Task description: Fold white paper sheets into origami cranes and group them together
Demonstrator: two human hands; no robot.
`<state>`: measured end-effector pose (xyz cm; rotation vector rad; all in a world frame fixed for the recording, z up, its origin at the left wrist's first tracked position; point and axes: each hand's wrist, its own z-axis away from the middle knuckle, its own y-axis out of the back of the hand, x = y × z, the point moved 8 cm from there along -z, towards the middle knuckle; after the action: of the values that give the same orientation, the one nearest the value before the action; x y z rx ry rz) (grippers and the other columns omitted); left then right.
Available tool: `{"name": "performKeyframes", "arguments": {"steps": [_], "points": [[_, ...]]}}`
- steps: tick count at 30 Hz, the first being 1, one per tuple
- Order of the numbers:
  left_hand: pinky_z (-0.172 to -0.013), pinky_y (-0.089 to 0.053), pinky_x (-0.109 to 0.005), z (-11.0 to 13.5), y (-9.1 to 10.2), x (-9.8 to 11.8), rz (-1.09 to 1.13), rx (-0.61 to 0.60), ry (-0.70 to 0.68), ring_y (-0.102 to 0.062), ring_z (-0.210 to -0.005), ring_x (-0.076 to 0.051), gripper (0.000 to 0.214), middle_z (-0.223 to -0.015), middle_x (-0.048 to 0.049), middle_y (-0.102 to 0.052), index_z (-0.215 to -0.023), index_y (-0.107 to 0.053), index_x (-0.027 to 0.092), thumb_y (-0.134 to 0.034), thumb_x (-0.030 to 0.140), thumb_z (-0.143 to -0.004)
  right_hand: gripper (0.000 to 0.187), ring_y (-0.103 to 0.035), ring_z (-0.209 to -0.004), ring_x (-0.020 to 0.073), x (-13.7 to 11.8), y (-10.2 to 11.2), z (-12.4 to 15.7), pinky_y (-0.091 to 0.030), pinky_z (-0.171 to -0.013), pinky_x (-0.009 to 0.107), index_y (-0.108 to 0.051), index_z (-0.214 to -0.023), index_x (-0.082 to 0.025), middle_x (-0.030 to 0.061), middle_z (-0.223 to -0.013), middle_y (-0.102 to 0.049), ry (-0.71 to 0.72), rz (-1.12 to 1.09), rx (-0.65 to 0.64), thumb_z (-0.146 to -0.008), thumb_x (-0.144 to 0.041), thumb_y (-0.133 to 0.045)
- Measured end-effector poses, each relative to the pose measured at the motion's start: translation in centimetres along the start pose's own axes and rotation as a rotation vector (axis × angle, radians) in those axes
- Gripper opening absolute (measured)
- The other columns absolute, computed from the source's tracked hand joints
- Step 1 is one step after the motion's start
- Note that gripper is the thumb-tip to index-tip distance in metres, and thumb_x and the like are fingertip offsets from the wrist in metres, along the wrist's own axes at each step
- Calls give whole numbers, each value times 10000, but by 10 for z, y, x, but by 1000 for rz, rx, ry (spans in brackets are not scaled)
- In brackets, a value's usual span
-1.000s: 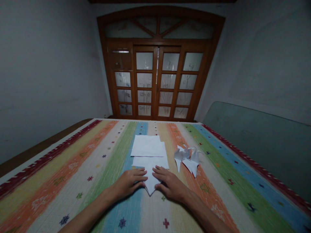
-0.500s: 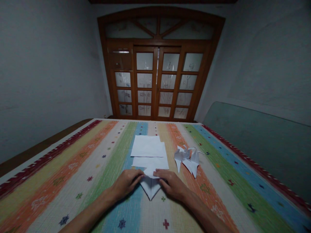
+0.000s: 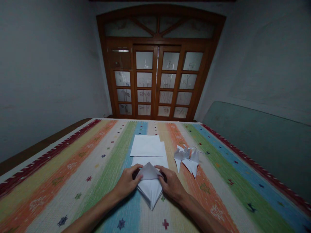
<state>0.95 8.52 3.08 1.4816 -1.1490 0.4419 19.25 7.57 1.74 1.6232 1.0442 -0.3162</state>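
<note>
Pinching the side corners of a folded white paper (image 3: 150,189), the left hand (image 3: 127,183) and right hand (image 3: 171,185) grip it above a striped cloth (image 3: 73,191).

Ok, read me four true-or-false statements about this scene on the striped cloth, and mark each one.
1. The left hand and right hand both hold the folded paper. True.
2. The paper cranes sit on top of the white sheets. False: they lie apart, to the right of the sheets.
3. The white sheets lie on the striped cloth, beyond the hands. True.
4. The door ahead is solid wood. False: it has glass panes in a wooden frame.
</note>
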Motion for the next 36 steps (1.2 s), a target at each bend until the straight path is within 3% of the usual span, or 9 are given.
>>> {"name": "performKeyframes", "arguments": {"steps": [8,13,17,23,27,32,36], "points": [[-666,-485,-291,-2,-6,-14,102,33,97,-654,-735,-219,225,-814,-45,-711,-985,-678,155,-591,263,-808,414,-669,-742,219,-4,0,-2,-509,-730,316,-654,-1221,-167,50,-830,-725,-70,0,9,-839,-141,-496],[-775,-506,-321,-1,-10,-7,54,45,56,-669,-835,-239,238,-896,-51,-732,-996,-695,172,-593,201,-783,405,-659,-730,226,-6,0,-1,-503,-731,326,-663,-1192,-158,54,-803,-708,-102,5,42,-821,-140,-504],[-834,-507,-343,-1,-11,-4,-1,70,65,-677,-886,-253,318,-958,-60,-743,-1050,-688,181,-603,144,-746,424,-663,-764,228,-7,-2,-1,-506,-763,329,-657,-1194,-149,68,-845,-717,-98,-28,76,-800,-120,-501],[-730,-493,-294,-1,-8,-8,-17,129,156,-667,-759,-212,397,-853,-35,-718,-1120,-661,176,-572,110,-739,474,-663,-821,221,5,-4,0,-508,-785,321,-647,-1198,-149,76,-916,-714,-157,-59,168,-749,-91,-506],[-718,-487,-281,-2,-8,-8,-1,151,146,-655,-744,-199,400,-846,-27,-707,-1103,-663,176,-561,93,-725,477,-660,-832,219,8,-5,0,-517,-800,327,-652,-1189,-149,84,-946,-716,-143,-70,206,-739,-81,-508],[-807,-496,-317,-2,-13,-4,-14,139,82,-658,-841,-219,428,-957,-55,-718,-1123,-655,175,-564,72,-718,488,-682,-937,248,3,-9,0,-531,-861,361,-620,-1233,-126,143,-1112,-721,-97,-84,174,-762,-85,-496],[-894,-485,-361,-2,-17,-3,-40,127,52,-650,-962,-251,506,-1062,-79,-716,-1164,-641,175,-578,39,-680,510,-691,-963,252,0,-10,0,-532,-893,364,-600,-1250,-123,145,-1124,-721,-77,-75,164,-753,-79,-493]]}}
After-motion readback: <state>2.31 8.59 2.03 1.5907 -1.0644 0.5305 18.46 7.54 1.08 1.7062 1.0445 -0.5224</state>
